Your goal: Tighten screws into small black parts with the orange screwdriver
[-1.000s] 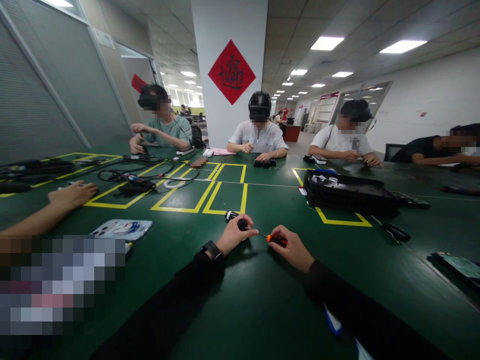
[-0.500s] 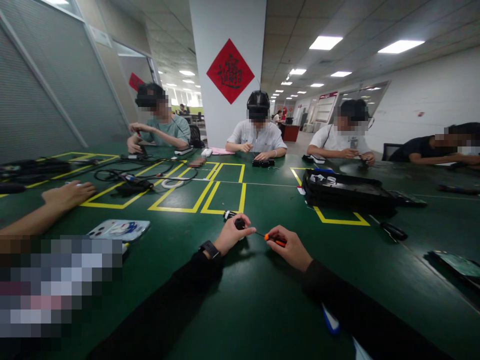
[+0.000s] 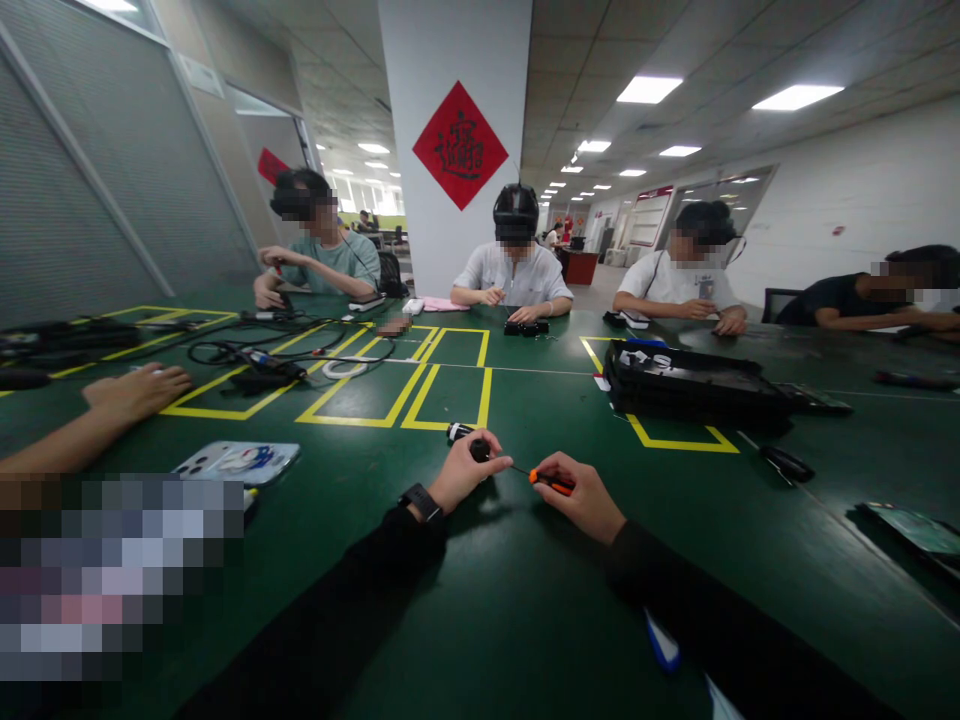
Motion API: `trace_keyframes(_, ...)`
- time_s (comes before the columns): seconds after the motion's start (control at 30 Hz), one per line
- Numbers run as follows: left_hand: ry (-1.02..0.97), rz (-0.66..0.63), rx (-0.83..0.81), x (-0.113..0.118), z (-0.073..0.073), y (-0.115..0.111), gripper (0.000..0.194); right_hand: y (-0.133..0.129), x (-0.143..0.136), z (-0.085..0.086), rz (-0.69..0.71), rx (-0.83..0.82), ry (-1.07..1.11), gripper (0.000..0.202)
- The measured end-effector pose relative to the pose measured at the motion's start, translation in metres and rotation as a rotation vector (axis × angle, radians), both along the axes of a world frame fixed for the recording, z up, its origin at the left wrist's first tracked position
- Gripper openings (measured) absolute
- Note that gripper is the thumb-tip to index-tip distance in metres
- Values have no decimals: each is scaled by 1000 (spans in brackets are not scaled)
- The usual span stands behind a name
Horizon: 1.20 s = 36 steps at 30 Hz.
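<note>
Just above the green table point(image 3: 480, 620), my left hand point(image 3: 463, 468) is closed round a small black round part point(image 3: 479, 450), its exact kind too small to make out. An orange and black screwdriver point(image 3: 551, 482) sits between the fingers of my right hand point(image 3: 589, 498). Its thin shaft points left and reaches the thumb tip of my left hand; whether the tip touches the black part is hidden. Behind my left fingers lies a small black and white cylinder point(image 3: 459, 432).
A long black tray point(image 3: 690, 385) and a black-handled tool point(image 3: 786, 464) lie to the right. A phone point(image 3: 240, 461) and cables point(image 3: 300, 350) lie left, near a co-worker's hand point(image 3: 142, 390). Yellow tape point(image 3: 349, 421) marks the table. Several people sit opposite.
The camera view has shifted very slightly. Both my hands, the black part and the screwdriver stay in nearly the same place.
</note>
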<state>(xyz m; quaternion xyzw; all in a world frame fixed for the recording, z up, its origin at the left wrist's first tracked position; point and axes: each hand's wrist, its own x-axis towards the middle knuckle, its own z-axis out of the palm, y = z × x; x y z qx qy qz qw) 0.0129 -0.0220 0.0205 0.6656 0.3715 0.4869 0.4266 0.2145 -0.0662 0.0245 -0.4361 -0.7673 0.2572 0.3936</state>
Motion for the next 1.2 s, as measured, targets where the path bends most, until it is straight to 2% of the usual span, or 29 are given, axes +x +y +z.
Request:
trace_keyframes(0.17,48,57,36,1,0,1,28,-1,1,0,-46,18,-21,17)
trace_keyframes(0.73,16,37,26,0,2,-1,27,-2,1,1,-48,50,-45,18)
trace_keyframes(0.83,29,14,43,0,2,-1,26,-2,1,3,-63,88,-74,20)
trace_keyframes(1.03,29,71,49,0,1,0,28,-4,1,9,-65,169,-78,18)
trace_keyframes(1.2,-25,27,-29,-1,0,0,26,-5,1,11,-73,206,-85,16)
